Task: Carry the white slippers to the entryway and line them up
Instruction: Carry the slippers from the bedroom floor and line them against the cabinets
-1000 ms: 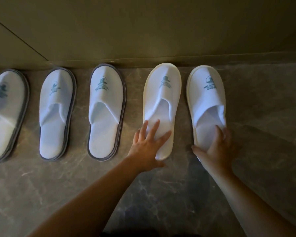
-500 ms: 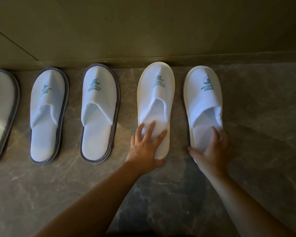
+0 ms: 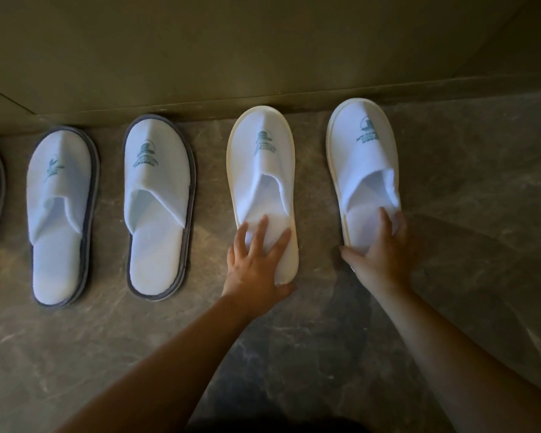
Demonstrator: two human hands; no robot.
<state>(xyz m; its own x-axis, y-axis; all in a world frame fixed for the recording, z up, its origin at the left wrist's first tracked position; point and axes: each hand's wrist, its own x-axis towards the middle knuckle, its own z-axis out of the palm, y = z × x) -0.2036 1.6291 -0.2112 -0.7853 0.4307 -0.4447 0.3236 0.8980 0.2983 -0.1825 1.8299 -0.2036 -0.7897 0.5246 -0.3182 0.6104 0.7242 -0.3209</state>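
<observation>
Pressing spread fingers, left hand [image 3: 256, 260] rests on cream-edged slipper [image 3: 263, 170] at 12 o'clock; right hand [image 3: 378, 254], spread, holds second slipper [image 3: 363, 164] at 1 o'clock, toes at wall [image 3: 263, 51].

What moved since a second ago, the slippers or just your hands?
The right hand, pressing the right cream-edged slipper, slid it rightward, widening the gap to its mate. The left cream-edged slipper, under the left hand, and the grey-edged slippers kept their spacing. Both hands stayed on the heels.
</observation>
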